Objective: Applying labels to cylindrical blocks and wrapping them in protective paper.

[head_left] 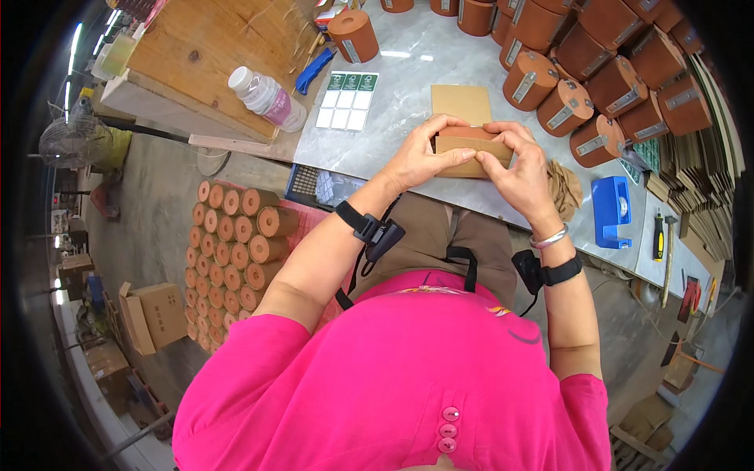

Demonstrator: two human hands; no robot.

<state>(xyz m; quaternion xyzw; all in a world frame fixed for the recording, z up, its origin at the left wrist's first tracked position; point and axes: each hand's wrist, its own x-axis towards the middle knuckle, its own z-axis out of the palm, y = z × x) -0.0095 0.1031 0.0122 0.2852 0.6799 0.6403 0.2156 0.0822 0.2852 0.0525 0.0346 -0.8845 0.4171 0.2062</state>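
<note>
Left hand (422, 154) and right hand (525, 162) both clamped on brown cardboard (488, 147) against a reddish block (463, 133), near edge of table (400, 94); thumbs front, fingers behind, apparently keeping it snug.

Terracotta piece (462, 133) partly hidden, upper canisters (397, 5) cropped

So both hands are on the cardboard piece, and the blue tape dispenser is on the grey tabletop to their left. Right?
Not quite: the head view shows the blue tape dispenser to the right of the hands, not the left. It is on the grey tabletop, and the left hand and right hand are both on the cardboard piece.
</note>
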